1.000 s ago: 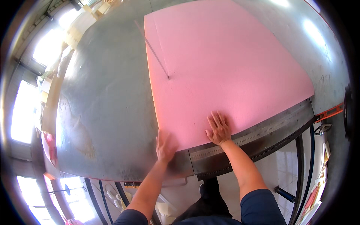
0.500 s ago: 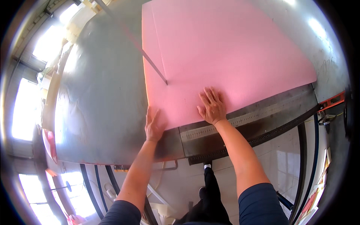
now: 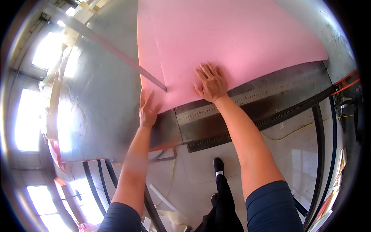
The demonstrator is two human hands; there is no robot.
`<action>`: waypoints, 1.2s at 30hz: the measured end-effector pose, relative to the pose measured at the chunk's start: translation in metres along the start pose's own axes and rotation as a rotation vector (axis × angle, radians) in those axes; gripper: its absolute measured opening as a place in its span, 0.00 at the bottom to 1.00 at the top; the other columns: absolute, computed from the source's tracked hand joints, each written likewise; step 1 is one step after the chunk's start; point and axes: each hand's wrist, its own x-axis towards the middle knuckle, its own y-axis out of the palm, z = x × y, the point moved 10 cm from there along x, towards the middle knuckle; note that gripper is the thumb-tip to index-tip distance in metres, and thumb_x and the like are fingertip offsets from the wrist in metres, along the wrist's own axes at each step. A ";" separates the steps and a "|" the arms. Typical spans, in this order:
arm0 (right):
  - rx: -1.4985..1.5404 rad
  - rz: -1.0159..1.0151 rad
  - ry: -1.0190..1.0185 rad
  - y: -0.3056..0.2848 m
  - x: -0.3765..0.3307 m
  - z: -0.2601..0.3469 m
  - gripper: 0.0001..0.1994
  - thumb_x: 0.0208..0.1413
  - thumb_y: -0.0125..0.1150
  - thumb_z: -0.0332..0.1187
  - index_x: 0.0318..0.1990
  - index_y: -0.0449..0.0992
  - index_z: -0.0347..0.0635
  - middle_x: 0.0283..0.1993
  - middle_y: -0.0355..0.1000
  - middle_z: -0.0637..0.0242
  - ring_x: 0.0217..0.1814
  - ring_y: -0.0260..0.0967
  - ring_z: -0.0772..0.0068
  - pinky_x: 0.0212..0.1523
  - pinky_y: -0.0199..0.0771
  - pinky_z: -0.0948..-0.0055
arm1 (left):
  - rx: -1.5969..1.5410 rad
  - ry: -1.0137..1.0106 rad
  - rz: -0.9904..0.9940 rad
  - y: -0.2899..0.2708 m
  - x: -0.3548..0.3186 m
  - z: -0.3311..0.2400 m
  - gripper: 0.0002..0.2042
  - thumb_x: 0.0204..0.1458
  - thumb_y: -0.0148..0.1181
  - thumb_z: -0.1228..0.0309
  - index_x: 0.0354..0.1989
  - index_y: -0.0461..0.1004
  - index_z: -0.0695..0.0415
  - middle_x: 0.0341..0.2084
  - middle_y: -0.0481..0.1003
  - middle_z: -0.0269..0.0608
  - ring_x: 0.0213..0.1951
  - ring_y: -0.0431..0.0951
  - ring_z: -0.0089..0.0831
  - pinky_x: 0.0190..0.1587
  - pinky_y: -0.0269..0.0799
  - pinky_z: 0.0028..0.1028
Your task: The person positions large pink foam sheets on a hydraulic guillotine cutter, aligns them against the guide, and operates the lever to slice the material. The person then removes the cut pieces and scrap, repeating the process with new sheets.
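- We see the right hand palm down and unclenched, its spread fingers lying on the pink sheet near its front edge.
- At eight o'clock from it we find the left hand, fingers loosely apart, touching the sheet's near left corner; we cannot tell whether it presses or pinches there.
- The sheet lies on the metal table, reaching from the hands toward twelve o'clock and two o'clock.
- At nine o'clock from the right hand, between both hands, we see the lower end of a thin metal strip meet the sheet; the strip slants off toward ten o'clock.
- At four o'clock we note a marked ruler along the table front, with a dark ribbed rail beyond.
- Farther out, we see an orange-red bracket at three o'clock and a dark shoe at six.
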 end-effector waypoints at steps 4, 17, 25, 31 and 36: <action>-0.032 -0.029 -0.016 -0.002 0.000 0.005 0.26 0.58 0.53 0.50 0.59 0.74 0.47 0.67 0.65 0.58 0.72 0.56 0.51 0.70 0.54 0.47 | 0.009 0.007 -0.031 -0.002 -0.003 0.008 0.30 0.51 0.64 0.50 0.63 0.71 0.45 0.70 0.55 0.49 0.66 0.64 0.50 0.61 0.67 0.39; -0.056 -0.041 0.005 -0.006 -0.006 0.017 0.29 0.57 0.54 0.57 0.61 0.72 0.51 0.69 0.63 0.60 0.74 0.53 0.56 0.74 0.47 0.48 | 0.166 0.105 -0.111 -0.010 -0.013 0.009 0.28 0.54 0.61 0.55 0.63 0.70 0.50 0.69 0.56 0.54 0.64 0.64 0.52 0.60 0.68 0.43; -0.015 -0.044 -0.011 -0.010 -0.007 0.024 0.30 0.56 0.56 0.56 0.61 0.72 0.49 0.68 0.64 0.58 0.73 0.55 0.53 0.72 0.48 0.44 | 0.259 0.121 -0.077 -0.011 -0.020 0.015 0.30 0.55 0.61 0.56 0.66 0.66 0.50 0.70 0.53 0.54 0.65 0.62 0.55 0.61 0.66 0.45; 0.020 -0.010 -0.018 -0.019 -0.003 0.031 0.29 0.55 0.59 0.52 0.61 0.72 0.47 0.68 0.63 0.56 0.73 0.55 0.50 0.70 0.50 0.40 | 0.114 0.056 -0.083 -0.023 -0.025 0.013 0.31 0.55 0.61 0.53 0.67 0.65 0.48 0.70 0.54 0.53 0.67 0.60 0.53 0.62 0.66 0.42; 0.040 0.014 -0.003 -0.030 0.001 0.037 0.29 0.55 0.58 0.52 0.61 0.72 0.48 0.68 0.63 0.55 0.73 0.54 0.49 0.70 0.50 0.39 | 0.068 -0.038 0.018 -0.023 -0.023 0.021 0.32 0.53 0.63 0.54 0.67 0.64 0.45 0.70 0.54 0.51 0.65 0.64 0.53 0.58 0.70 0.43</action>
